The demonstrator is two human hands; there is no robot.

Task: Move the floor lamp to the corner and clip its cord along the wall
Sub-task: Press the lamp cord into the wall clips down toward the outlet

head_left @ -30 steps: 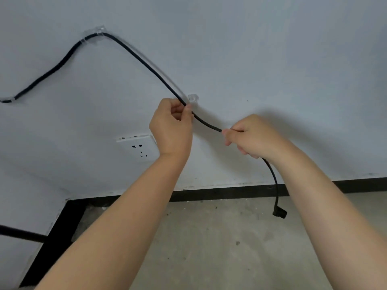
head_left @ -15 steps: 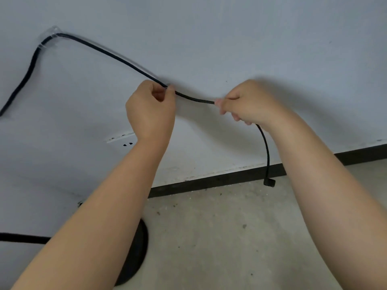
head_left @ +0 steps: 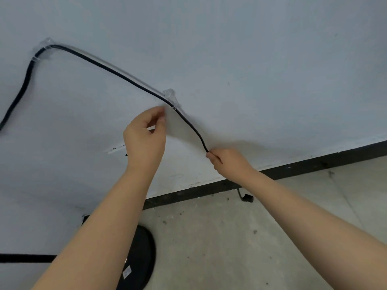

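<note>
A pale grey-white wall fills most of the view, seen from above at a tilt, with a black baseboard along its foot and a bare concrete floor below. A black cord runs across the wall: it rises from the left edge, bends through a clear clip at upper left, then slants down and right through a second clear clip near the middle. Past that clip the cord curves down into the right hand, whose fingers are clamped on it, well down from the clip and close to the wall. Below the right forearm the cord's end shows again, with the black plug hanging just in front of the baseboard. The left hand is raised beside the second clip, thumb and forefinger tips nearly pinched together just left of the cord; whether they touch the clip or the cord cannot be told. Behind the left hand a white outlet on the wall is mostly hidden, only its left edge showing. The left forearm crosses in front of the lamp base, a round black disc on the floor close to the wall, bearing a small white label. A black bar, possibly the lamp pole, enters from the left edge and disappears behind the forearm.
</note>
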